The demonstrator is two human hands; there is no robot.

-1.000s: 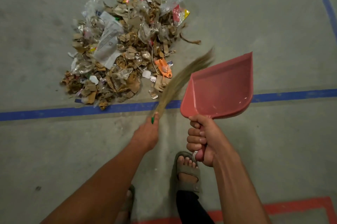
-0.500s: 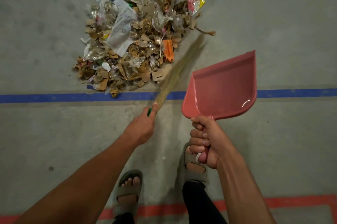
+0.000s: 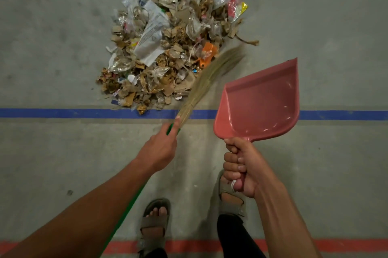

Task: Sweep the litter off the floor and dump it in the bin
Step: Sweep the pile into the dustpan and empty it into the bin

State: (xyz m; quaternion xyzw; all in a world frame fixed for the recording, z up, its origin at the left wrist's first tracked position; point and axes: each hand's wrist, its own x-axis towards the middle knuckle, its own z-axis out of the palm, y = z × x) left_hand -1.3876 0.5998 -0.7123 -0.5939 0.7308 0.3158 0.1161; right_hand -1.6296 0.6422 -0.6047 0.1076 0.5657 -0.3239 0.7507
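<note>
Litter pile (image 3: pixel 174 47) gathered beyond the blue line (image 3: pixel 63 113); none scooped. My left hand (image 3: pixel 159 148) grips the broom (image 3: pixel 210 77), my right hand (image 3: pixel 241 167) clasps the empty dustpan (image 3: pixel 260 104) beside the pile.

Grey concrete floor (image 3: pixel 63 163) crossed by a blue tape line (image 3: pixel 63 113). Just beyond that line, a litter pile (image 3: pixel 172 47); well on its near side, a red tape line (image 3: pixel 346 245).

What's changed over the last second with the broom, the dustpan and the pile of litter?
The broom bristles have swung left against the right edge of the litter pile, nudging the orange scrap inward. The person stepped forward: both sandalled feet now show. The left hand keeps gripping the broom, and the right hand keeps holding the pink dustpan raised and empty. The pile stays just beyond the blue line.
</note>
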